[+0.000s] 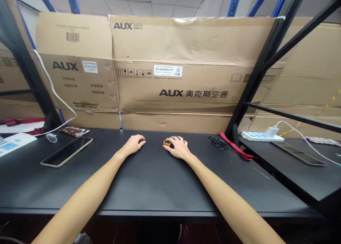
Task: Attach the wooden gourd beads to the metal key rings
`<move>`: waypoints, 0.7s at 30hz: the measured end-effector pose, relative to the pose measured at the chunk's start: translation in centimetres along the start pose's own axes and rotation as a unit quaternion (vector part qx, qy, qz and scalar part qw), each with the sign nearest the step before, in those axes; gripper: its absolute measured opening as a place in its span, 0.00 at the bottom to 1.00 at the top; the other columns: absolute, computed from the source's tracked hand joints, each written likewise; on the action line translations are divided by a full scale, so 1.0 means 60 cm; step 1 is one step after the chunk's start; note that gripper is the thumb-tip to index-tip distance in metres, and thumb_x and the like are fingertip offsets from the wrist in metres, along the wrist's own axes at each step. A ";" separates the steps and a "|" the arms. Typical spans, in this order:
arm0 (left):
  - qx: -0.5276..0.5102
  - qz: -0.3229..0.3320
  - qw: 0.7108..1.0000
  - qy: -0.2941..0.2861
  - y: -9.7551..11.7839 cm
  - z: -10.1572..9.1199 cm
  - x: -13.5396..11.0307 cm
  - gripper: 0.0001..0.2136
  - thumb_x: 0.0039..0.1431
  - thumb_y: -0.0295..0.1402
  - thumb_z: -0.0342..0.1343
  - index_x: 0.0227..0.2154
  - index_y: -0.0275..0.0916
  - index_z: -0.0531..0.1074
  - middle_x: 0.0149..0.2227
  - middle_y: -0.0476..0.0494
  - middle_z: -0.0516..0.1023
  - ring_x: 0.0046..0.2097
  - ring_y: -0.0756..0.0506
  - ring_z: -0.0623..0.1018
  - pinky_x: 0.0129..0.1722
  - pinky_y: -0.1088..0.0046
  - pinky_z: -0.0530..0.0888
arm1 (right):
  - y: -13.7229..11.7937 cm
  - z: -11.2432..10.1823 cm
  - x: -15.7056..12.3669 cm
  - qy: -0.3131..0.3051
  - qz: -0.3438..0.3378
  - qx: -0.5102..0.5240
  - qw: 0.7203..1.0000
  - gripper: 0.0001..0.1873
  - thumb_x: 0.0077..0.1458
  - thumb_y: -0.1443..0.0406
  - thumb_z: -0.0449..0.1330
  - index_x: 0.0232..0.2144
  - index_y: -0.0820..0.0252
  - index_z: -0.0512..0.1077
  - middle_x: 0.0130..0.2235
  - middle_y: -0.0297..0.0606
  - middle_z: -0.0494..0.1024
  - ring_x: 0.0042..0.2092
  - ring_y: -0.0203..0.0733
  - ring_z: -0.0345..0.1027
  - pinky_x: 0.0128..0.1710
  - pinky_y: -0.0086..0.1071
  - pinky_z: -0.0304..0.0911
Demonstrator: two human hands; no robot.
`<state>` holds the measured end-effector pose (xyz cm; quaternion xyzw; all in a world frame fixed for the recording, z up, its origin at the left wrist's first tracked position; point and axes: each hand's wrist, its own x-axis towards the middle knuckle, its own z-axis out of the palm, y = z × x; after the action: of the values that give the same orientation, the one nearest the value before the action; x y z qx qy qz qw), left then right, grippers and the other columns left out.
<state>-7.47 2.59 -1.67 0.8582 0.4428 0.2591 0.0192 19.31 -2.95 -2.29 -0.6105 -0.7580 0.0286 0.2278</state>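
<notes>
The right hand (178,147) is on the black surface (149,190), with its thumb and fingers bent around a bunch of shiny brown beads (167,143). The beads sit at the thumb side of that hand, a bit to the right of the middle of the surface. I can't tell if the right grip is pinching them or just lying on them, because the fingers hide part.

The left hand (135,144) rests near, apart from the beads, with its fingers curled. A small dark gap shows by its thumb, but I can't tell if its grip has anything in it.

To handle the beads well, go softly and low. They look round and slick, so they could roll or slip out. A pinch with the finger pads on both sides should work better than a hard squeeze. The left hand is close enough to help steady them. Best to stay clear of the little black rings (218,143) and the red strap (236,146) on the right.
</notes>
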 end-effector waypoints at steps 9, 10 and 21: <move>0.015 -0.013 1.000 0.008 -0.003 0.005 0.000 0.15 0.57 0.32 0.45 0.42 0.38 0.74 0.44 0.41 0.77 0.48 0.43 0.74 0.53 0.65 0.68 | 0.014 -0.008 0.006 0.038 -0.004 0.019 0.999 0.08 0.55 0.63 0.53 0.37 0.56 0.69 0.41 0.39 0.73 0.48 0.46 0.61 0.45 0.40 0.56; 0.022 -0.012 1.000 0.006 -0.003 0.005 -0.001 0.16 0.57 0.32 0.44 0.42 0.37 0.74 0.45 0.41 0.77 0.49 0.43 0.74 0.53 0.65 0.68 | 0.016 -0.009 0.006 0.039 -0.001 0.020 0.999 0.08 0.55 0.64 0.52 0.38 0.56 0.68 0.41 0.39 0.74 0.48 0.46 0.61 0.45 0.39 0.57; 0.062 -0.007 0.998 -0.004 -0.001 0.006 -0.002 0.16 0.60 0.31 0.43 0.45 0.35 0.73 0.49 0.37 0.74 0.52 0.42 0.72 0.55 0.64 0.66 | 0.034 0.004 0.016 0.024 -0.017 0.010 1.000 0.16 0.59 0.67 0.47 0.42 0.51 0.74 0.55 0.36 0.69 0.59 0.48 0.53 0.55 0.47 0.54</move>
<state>-7.41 2.63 -2.07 0.8556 0.4637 0.2280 -0.0305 20.93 -1.49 -2.88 -0.5960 -0.7620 0.0177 0.2527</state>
